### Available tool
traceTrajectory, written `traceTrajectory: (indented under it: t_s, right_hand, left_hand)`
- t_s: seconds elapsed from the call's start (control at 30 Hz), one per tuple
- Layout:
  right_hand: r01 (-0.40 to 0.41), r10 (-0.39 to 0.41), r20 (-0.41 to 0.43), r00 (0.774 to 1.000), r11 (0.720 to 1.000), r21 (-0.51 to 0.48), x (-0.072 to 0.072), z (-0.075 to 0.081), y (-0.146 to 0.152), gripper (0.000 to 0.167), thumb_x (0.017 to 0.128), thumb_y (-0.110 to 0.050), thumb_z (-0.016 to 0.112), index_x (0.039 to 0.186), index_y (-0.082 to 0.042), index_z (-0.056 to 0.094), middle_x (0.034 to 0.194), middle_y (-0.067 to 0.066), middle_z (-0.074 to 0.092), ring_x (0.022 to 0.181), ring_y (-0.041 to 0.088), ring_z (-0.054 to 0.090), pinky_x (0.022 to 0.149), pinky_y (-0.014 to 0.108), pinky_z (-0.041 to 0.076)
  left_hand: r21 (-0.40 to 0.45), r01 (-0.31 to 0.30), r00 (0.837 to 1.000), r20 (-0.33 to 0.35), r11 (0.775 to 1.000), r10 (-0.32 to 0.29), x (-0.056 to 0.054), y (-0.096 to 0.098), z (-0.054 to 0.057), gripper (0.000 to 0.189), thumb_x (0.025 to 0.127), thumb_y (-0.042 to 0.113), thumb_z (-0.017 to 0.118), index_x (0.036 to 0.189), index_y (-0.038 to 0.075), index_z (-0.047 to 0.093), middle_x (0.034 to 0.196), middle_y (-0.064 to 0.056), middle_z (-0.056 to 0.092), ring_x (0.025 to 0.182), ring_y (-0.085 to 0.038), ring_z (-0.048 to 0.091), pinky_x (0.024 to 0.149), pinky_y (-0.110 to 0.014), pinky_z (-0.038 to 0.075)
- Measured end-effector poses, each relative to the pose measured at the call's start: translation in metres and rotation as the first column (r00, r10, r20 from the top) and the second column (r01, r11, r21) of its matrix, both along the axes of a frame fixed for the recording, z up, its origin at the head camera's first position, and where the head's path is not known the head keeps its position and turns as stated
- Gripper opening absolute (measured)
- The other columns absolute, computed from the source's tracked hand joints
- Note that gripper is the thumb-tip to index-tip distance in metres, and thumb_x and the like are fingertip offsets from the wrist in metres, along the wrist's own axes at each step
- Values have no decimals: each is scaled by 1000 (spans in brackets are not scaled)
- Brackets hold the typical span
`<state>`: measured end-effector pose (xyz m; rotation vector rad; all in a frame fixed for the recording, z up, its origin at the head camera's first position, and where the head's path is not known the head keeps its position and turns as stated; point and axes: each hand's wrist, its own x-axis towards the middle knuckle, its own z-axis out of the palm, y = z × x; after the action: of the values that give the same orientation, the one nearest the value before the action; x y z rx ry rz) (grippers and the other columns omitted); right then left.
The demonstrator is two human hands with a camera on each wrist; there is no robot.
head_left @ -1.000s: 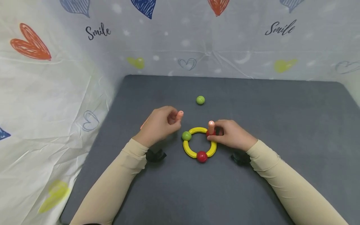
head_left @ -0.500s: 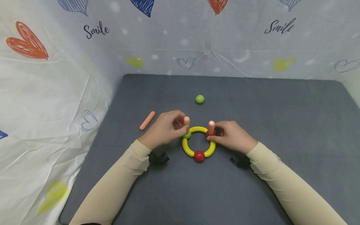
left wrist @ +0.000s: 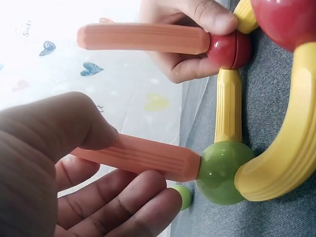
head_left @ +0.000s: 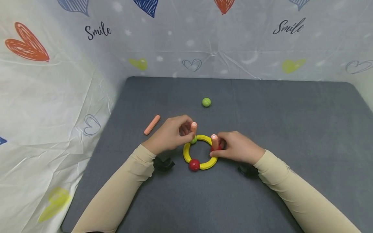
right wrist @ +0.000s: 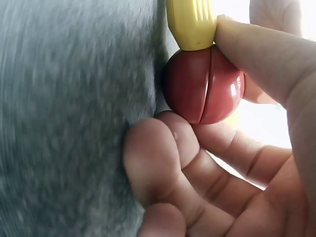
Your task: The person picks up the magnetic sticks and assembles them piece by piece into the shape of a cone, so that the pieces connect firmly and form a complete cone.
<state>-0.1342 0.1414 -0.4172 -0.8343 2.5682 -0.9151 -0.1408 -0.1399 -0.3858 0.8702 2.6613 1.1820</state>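
A ring of curved yellow sticks (head_left: 208, 164) joined by balls lies on the table. My left hand (head_left: 176, 133) pinches an orange stick (left wrist: 148, 157) between thumb and fingers, its lower end right at the ring's green ball (left wrist: 224, 173). With thumb and fingers my right hand (head_left: 240, 147) grips the ring's red ball (right wrist: 197, 86) at the right side, the thumb reaching along the adjoining yellow piece. A second orange stick (left wrist: 145, 38) stands up from that red ball. Another red ball (head_left: 194, 165) sits at the ring's near side, untouched by either hand.
A loose orange stick (head_left: 152, 125) lies left of the left hand on the dark grey table (head_left: 276, 116). Beyond the ring rests a single green ball (head_left: 206, 102). A printed white cloth (head_left: 163, 38) hangs behind the table and along its left side.
My left hand has moved right and down, bringing its orange stick onto the green ball and uncovering the loose stick. The ring has turned clockwise, the right hand moving nearer with its red ball.
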Motion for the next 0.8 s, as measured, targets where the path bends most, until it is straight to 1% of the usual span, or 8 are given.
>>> traceTrajectory:
  t_s: [0.2,0.33,0.43,0.5,0.57,0.63,0.7,0.8]
  right_hand:
    - [-21,20,12,1000,999,27,10,3,-6,30,85,-45,87,88,-23,67,70,-16,63,61,3,58,59,27,49]
    - [-99,97,38,995,994,43,15,8,-6,32,84,-50,87,86,-24,67,69,-16,61,60,2,57,57,26,48]
    - [-180,174,110,979,983,41,13,12,-1,30,85,-44,88,91,-21,70,72,-14,63,62,3,57,60,26,49]
    - [-205,197,136,971,978,48,9,15,3,25,88,-35,87,97,-18,71,74,-13,63,64,4,57,62,26,50]
    - [-205,200,112,973,978,42,4,15,7,19,91,-23,84,103,-14,72,77,-11,63,66,4,57,65,27,50]
    - [-193,191,44,981,980,40,1,13,7,17,93,-15,80,109,-14,73,81,-11,64,68,4,57,68,28,51]
    - [-191,191,-27,981,981,27,-1,9,5,20,96,-11,76,116,-15,73,86,-10,65,74,5,58,73,29,51]
    - [-236,236,-89,968,972,10,-1,2,2,29,100,-11,71,128,-16,72,100,-9,68,85,6,60,81,32,53]
  left_hand:
    - [8,3,1000,-21,1000,-3,0,0,-2,15,95,15,75,106,18,66,92,8,66,81,-6,64,76,-29,56]
    - [23,16,999,-32,1000,-16,-1,1,-3,16,94,14,75,107,18,66,92,8,66,81,-6,64,74,-29,56]
    - [43,33,999,-29,999,-32,-1,2,-3,16,94,14,75,107,17,66,94,8,67,83,-6,64,74,-30,56]
    - [52,41,999,-24,998,-40,-1,2,-3,16,94,13,75,107,17,66,94,8,67,83,-6,64,74,-30,56]
    - [58,48,999,-19,997,-47,-1,2,-3,17,94,13,76,107,17,66,93,7,67,83,-6,64,75,-30,56]
    - [57,54,998,-20,997,-53,0,3,-3,17,93,13,76,106,16,66,93,7,66,82,-6,64,75,-29,57]
    - [56,62,998,-25,997,-60,0,3,-3,17,93,12,76,106,16,66,93,7,66,82,-6,64,75,-30,57]
    - [59,76,997,-34,995,-74,0,3,-4,15,94,12,75,105,15,65,93,7,66,82,-6,63,77,-31,58]
